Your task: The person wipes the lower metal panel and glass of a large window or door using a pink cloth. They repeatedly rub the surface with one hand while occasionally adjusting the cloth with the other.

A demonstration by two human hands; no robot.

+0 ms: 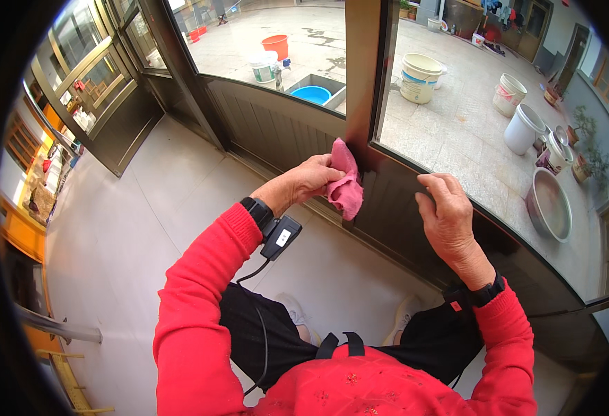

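A folded pink cloth [346,183] is gripped between the thumb and fingers of my left hand [312,179]. It lies in front of the brown metal post [361,78] between two glass panes, at the height of the lower panels; whether it presses on the metal cannot be told. My right hand [447,213] is raised with bent fingers apart and holds nothing. It is over the dark lower panel [398,208] and the bottom edge of the right window pane. Black straps with small devices sit on both wrists, and a cable runs from the left one.
A dark door [122,109] stands ajar at the upper left. A curved metal rail [60,325] and a yellow rack [68,382] are at the lower left. Beyond the glass are an orange bucket [275,47], a blue basin [311,94], several pale buckets and a large metal basin [548,205].
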